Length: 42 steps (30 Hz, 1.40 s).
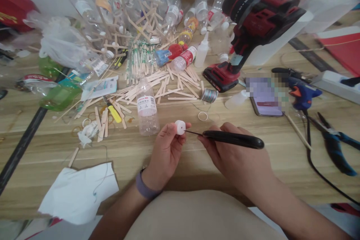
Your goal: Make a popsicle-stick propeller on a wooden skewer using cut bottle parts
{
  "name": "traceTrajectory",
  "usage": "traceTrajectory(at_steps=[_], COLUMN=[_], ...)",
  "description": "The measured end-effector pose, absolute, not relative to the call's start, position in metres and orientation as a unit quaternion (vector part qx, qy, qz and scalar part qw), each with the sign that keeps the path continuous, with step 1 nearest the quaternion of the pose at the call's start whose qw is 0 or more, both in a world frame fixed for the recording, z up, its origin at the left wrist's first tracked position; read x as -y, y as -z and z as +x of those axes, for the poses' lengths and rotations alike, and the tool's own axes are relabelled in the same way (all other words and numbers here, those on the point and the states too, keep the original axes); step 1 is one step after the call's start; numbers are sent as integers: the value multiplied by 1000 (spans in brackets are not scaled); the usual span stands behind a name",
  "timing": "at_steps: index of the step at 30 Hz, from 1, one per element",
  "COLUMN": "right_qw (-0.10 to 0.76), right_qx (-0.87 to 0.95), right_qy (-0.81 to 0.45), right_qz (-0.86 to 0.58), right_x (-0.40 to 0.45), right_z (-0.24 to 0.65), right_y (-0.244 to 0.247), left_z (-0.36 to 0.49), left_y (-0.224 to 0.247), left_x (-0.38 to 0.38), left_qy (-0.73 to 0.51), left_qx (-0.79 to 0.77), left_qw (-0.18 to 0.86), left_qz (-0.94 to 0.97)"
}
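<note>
My left hand (166, 152) pinches a white bottle cap (179, 127) between thumb and fingers, its flat face turned right with a small dark hole showing. In my right hand (242, 163) is an awl (233, 139) with a black handle and a thin metal shaft. The shaft points left, its tip at the cap's face; whether it enters the hole I cannot tell. Just behind my left hand stands a clear plastic bottle (147, 114) with a white and pink label. A pale ring (203, 116) and a spool of thread (209, 95) lie beyond the cap.
A red and black cordless drill (242, 33) stands at the back right. A phone (264, 97), glue gun (302, 92) and pliers (334, 142) lie right. Wooden sticks (140, 63), several bottles and a yellow-handled tool (114, 113) crowd the back. White paper (81, 191) lies front left.
</note>
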State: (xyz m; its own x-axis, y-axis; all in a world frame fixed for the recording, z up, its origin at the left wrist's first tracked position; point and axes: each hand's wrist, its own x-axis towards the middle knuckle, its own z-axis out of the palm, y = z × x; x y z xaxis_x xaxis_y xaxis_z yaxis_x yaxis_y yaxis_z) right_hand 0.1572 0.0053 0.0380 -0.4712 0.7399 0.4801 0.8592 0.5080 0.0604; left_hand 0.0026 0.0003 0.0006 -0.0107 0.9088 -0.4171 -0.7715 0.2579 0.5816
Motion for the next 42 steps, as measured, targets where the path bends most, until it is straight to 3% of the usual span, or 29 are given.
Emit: traceTrajectory(at_steps=[35,39,42], right_qw=[141,161,198], right_qx=[878,882,883], right_qy=[161,131,37], right_qz=[-428,-422,-425], right_x=[-9,-12,-16], right_z=[173,173,174], right_y=[-45,-40,-37], left_z=[3,2,1], left_y=[-3,-1,-4], left_x=[5,7,8], left_qy=[-586,-587,-574], left_qx=[-417,-433,-442], left_qw=[661,632,618], left_qz=[213,260,305])
